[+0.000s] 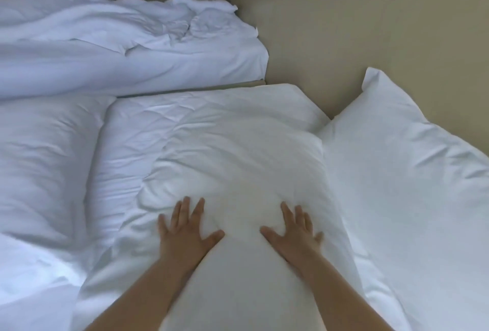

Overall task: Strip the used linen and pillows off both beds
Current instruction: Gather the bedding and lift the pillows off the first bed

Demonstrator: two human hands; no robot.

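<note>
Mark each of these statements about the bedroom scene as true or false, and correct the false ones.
1. Both hands lie flat with fingers spread on the middle pillow. True: left hand, right hand.
2. Another pillow leans against the wall. True.
3. The far bed is already stripped bare. False: crumpled white linen still covers it.
4. The right hand grips a corner of the sheet. False: it rests open on the pillow.

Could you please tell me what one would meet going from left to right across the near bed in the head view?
Folded-back duvet → left hand → pillow under both hands → right hand → second pillow leaning on the headboard wall.
</note>
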